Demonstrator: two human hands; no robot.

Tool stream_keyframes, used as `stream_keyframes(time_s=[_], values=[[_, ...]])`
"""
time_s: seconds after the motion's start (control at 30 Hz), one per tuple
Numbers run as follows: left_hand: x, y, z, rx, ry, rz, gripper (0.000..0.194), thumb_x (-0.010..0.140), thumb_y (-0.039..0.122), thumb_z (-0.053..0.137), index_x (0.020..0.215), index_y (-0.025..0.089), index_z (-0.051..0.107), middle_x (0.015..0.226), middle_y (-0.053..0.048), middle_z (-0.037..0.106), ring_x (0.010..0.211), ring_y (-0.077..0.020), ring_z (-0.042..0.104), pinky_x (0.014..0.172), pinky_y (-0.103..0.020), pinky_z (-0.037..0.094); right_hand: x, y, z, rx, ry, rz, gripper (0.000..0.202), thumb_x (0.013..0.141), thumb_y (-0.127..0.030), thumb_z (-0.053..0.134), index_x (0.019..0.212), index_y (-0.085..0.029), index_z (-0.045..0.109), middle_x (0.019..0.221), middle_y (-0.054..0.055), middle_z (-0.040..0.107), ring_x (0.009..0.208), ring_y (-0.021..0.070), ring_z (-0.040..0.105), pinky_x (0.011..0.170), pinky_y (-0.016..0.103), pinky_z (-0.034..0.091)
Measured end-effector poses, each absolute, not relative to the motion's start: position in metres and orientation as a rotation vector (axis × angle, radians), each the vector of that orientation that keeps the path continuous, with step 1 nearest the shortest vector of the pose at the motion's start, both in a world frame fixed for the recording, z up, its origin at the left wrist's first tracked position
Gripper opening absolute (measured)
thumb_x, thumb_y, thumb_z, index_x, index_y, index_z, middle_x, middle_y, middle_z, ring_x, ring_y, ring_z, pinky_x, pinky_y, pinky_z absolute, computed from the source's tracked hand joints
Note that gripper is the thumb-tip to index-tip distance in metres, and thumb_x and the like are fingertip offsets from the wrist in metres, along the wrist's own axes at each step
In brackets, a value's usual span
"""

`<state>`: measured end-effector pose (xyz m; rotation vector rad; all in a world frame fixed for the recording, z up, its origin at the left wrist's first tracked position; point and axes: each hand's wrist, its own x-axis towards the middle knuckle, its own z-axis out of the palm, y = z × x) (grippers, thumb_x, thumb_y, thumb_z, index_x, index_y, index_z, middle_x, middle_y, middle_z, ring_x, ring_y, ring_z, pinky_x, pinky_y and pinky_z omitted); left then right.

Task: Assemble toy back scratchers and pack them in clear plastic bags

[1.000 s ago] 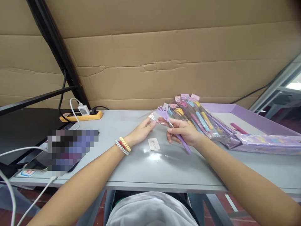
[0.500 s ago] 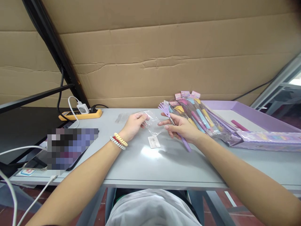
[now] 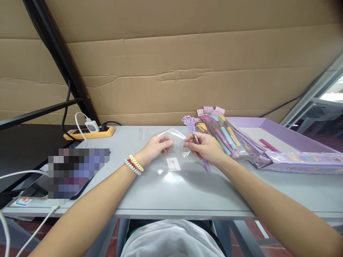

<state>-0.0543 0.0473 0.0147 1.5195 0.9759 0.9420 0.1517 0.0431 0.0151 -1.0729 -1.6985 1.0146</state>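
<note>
A clear plastic bag (image 3: 174, 137) is stretched between my hands, with a white label (image 3: 173, 164) at its lower side. My left hand (image 3: 158, 147) pinches the bag's left part. My right hand (image 3: 205, 147) is closed round a purple hand-shaped stick (image 3: 189, 123); its small open palm points up and its handle sticks out below my fingers. The right thumb and forefinger meet at the bag's right edge. Just beyond my right hand lie several bagged sticks (image 3: 226, 134) in pink, blue and yellow.
A purple tray (image 3: 302, 137) with a magenta stick inside stands at the right. On the left are a yellow power strip (image 3: 102, 133), a blurred-out device (image 3: 77, 171) and white cables. Cardboard (image 3: 171, 71) rises behind the grey table (image 3: 187, 196).
My right hand has moved in to the bag's right edge, its fingers now closer together. The bag is spread wider between both hands, and the view has shifted slightly.
</note>
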Motion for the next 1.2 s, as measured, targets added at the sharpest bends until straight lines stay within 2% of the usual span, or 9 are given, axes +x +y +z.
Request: stream_keyframes(time_s=[0.13, 0.23, 0.43, 0.6, 0.73, 0.87, 1.1, 1.2], values=[[-0.054, 0.049, 0.012, 1.52, 1.215, 0.802, 0.048, 0.078, 0.058, 0.05, 0.055, 0.016, 0.054, 0.058, -0.004, 0.058, 0.046, -0.0104, 0.05, 0.046, -0.024, 0.034, 0.151, 0.038, 0.02, -1.062, -1.846, 0.385, 0.012, 0.077, -0.031, 0.059, 0.077, -0.019, 0.062, 0.058, -0.002, 0.05, 0.052, 0.01, 0.043, 0.05, 0.024, 0.035], [-0.054, 0.049, 0.011, 1.538, 1.275, 0.785, 0.054, 0.076, 0.064, 0.049, 0.051, 0.016, 0.052, 0.052, -0.004, 0.057, 0.043, -0.0108, 0.049, 0.044, -0.025, 0.032, 0.149, 0.035, 0.023, -1.008, -1.925, 0.199, 0.013, 0.079, -0.029, 0.055, 0.076, -0.019, 0.063, 0.059, -0.001, 0.051, 0.055, 0.011, 0.043, 0.052, 0.025, 0.033], [-0.052, 0.042, 0.011, 1.91, 1.384, 0.832, 0.054, 0.072, 0.069, 0.05, 0.061, 0.017, 0.058, 0.059, -0.003, 0.061, 0.051, -0.0135, 0.05, 0.049, -0.026, 0.033, 0.147, 0.03, 0.024, -1.027, -2.015, 0.379, 0.017, 0.082, -0.031, 0.052, 0.073, -0.018, 0.058, 0.055, -0.003, 0.046, 0.051, 0.0093, 0.038, 0.05, 0.024, 0.031], [-0.048, 0.034, 0.012, 2.348, 1.486, 0.835, 0.051, 0.077, 0.065, 0.047, 0.061, 0.019, 0.061, 0.059, -0.004, 0.061, 0.054, -0.0152, 0.049, 0.052, -0.028, 0.028, 0.142, 0.026, 0.021, -1.045, -2.001, 0.692, 0.017, 0.085, -0.034, 0.05, 0.085, -0.019, 0.058, 0.056, -0.004, 0.051, 0.05, 0.0104, 0.049, 0.05, 0.023, 0.037], [-0.047, 0.032, 0.013, 2.409, 1.45, 0.894, 0.044, 0.081, 0.058, 0.048, 0.066, 0.019, 0.063, 0.064, -0.004, 0.064, 0.056, -0.0147, 0.052, 0.054, -0.027, 0.03, 0.14, 0.023, 0.02, -1.023, -2.026, 0.752, 0.018, 0.087, -0.036, 0.048, 0.086, -0.019, 0.056, 0.051, -0.004, 0.054, 0.047, 0.0106, 0.047, 0.049, 0.022, 0.035], [-0.046, 0.03, 0.015, 2.455, 1.386, 0.905, 0.037, 0.084, 0.046, 0.047, 0.067, 0.019, 0.065, 0.06, -0.004, 0.063, 0.053, -0.0138, 0.05, 0.053, -0.027, 0.03, 0.14, 0.023, 0.021, -1.056, -2.015, 0.785, 0.021, 0.087, -0.039, 0.049, 0.087, -0.019, 0.055, 0.047, -0.004, 0.055, 0.042, 0.01, 0.042, 0.046, 0.022, 0.032], [-0.045, 0.028, 0.015, 2.486, 1.403, 0.855, 0.028, 0.082, 0.033, 0.046, 0.065, 0.02, 0.064, 0.057, -0.002, 0.061, 0.051, -0.0136, 0.048, 0.052, -0.026, 0.029, 0.14, 0.024, 0.02, -1.052, -2.022, 0.893, 0.019, 0.087, -0.037, 0.05, 0.09, -0.019, 0.056, 0.046, -0.005, 0.054, 0.042, 0.0093, 0.045, 0.044, 0.02, 0.031], [-0.045, 0.028, 0.013, 2.499, 1.42, 0.826, 0.024, 0.079, 0.025, 0.045, 0.071, 0.021, 0.067, 0.058, -0.001, 0.061, 0.052, -0.0147, 0.049, 0.053, -0.027, 0.031, 0.14, 0.024, 0.019, -1.066, -2.038, 0.898, 0.021, 0.087, -0.037, 0.049, 0.093, -0.018, 0.057, 0.046, -0.005, 0.054, 0.041, 0.0094, 0.046, 0.043, 0.02, 0.031]])
